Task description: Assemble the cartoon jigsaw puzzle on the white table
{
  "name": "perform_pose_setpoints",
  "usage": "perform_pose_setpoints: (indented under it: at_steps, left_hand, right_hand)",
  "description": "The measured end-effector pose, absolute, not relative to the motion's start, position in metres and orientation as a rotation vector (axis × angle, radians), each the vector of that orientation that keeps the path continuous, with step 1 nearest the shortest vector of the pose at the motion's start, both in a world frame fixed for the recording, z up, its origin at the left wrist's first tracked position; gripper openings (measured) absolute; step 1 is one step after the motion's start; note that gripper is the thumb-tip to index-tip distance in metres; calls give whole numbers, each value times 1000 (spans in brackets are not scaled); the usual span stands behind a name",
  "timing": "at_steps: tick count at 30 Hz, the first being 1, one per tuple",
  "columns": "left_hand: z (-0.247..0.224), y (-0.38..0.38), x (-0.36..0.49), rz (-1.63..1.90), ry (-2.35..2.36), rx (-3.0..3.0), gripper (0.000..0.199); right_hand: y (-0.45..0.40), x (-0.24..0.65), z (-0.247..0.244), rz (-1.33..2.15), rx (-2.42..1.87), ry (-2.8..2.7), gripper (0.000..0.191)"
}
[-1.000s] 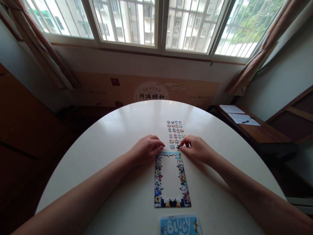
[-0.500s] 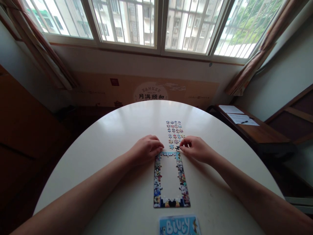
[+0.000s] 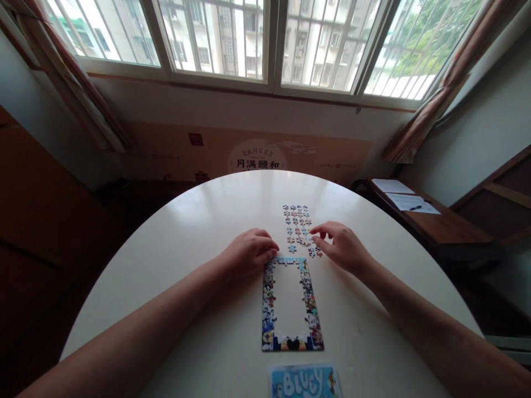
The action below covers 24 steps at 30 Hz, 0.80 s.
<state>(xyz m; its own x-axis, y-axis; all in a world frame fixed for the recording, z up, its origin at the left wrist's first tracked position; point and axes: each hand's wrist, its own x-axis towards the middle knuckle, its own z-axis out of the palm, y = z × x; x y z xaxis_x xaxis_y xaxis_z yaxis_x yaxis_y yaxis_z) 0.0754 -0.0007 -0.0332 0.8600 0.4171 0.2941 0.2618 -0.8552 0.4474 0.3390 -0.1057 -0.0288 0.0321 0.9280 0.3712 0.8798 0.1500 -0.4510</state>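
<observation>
A jigsaw border point(image 3: 267, 304) lies flat on the white table, its middle bare. Beyond it several loose puzzle pieces point(image 3: 295, 222) are laid out in rows. My left hand point(image 3: 254, 249) rests on the table by the border's far left corner, fingers loosely bent and a little apart; nothing shows in it. To the right of the rows is my right hand point(image 3: 337, 243), thumb and forefinger apart, fingertips close to the pieces. Beneath and beside its thumb lie two more pieces point(image 3: 312, 252). I see no piece between its fingers.
A blue box or card lettered "Bluey" point(image 3: 305, 381) lies at the near edge of view. The round white table point(image 3: 186, 232) reaches towards the window wall. At right, a brown wooden table point(image 3: 448, 221) bears papers point(image 3: 415, 202) and a pen.
My right hand has moved slightly right and away from the border, its fingers parting. The dark puzzle piece at its fingertips is out of sight now. My left hand stays in place.
</observation>
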Motion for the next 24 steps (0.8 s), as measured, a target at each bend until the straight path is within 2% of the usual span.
perform_pose_setpoints:
  at_steps: [24]
  left_hand:
    - [-31, -2, 76, 534, 514, 2627, 19]
  right_hand:
    - [-104, 326, -37, 15, -1895, -1894, 19]
